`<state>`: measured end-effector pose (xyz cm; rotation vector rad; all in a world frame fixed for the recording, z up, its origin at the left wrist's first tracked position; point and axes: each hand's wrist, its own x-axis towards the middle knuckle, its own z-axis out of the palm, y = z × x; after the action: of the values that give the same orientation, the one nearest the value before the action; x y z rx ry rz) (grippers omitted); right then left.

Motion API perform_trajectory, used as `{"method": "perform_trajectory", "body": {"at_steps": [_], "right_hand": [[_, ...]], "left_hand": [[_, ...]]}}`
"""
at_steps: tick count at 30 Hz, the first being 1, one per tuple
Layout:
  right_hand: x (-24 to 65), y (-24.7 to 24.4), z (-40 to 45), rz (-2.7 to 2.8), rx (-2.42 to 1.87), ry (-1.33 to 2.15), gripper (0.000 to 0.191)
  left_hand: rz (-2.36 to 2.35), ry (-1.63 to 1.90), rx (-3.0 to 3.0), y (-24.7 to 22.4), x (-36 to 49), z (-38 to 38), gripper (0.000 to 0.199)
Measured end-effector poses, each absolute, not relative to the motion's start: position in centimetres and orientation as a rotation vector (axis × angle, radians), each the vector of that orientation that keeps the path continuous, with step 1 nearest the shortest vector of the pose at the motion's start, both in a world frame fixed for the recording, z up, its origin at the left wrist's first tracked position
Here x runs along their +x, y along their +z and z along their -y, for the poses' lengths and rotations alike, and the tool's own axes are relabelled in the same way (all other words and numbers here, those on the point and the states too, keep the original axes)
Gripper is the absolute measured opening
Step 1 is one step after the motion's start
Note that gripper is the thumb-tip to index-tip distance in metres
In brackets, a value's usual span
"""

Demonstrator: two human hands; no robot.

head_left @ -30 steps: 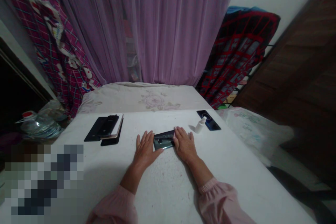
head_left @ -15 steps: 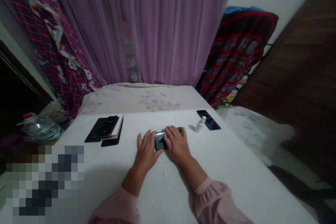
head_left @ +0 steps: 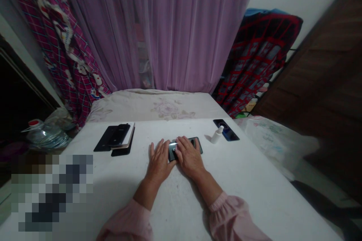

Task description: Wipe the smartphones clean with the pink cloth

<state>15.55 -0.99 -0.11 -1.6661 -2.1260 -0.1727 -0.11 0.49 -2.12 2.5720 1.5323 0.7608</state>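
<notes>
A smartphone (head_left: pixel 173 145) with a glossy grey-green surface lies flat on the white tabletop in front of me. My left hand (head_left: pixel 160 158) is at its left end, the thumb along the near edge and the fingers at the side, gripping it. My right hand (head_left: pixel 190 158) lies across the middle of the smartphone, fingers stretched out and somewhat apart. Whether anything is under that palm is hidden. Beyond the right hand stands a small white spray bottle (head_left: pixel 217 135), beside a dark blue phone (head_left: pixel 230 132) lying flat.
On the left of the white table (head_left: pixel 240 180) is a stack of phones (head_left: pixel 121 134) with dark flat pieces. A water bottle (head_left: pixel 46 134) with a red cap is off the left side. Purple curtains (head_left: pixel 183 37) hang behind; a plastic bag (head_left: pixel 271 139) is off the right side.
My right hand has shifted slightly left along the smartphone, uncovering more of its right end. My left hand stays at the left end. The whole view has moved a little.
</notes>
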Motion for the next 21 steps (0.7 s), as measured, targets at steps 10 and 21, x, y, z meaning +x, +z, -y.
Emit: {"method": "perform_trajectory", "body": {"at_steps": [10,21], "right_hand": [[18.3,-0.5,0.5,1.978,-1.846,-0.182,0.042],[17.6,-0.1,0.3,2.006,-1.776,-0.146,0.039]], "left_hand": [[-1.518,0.77,2.573,-1.6,0.0,-0.3,0.067],[-1.516,0.777,2.552,-1.2,-0.1,-0.3,0.064]]}}
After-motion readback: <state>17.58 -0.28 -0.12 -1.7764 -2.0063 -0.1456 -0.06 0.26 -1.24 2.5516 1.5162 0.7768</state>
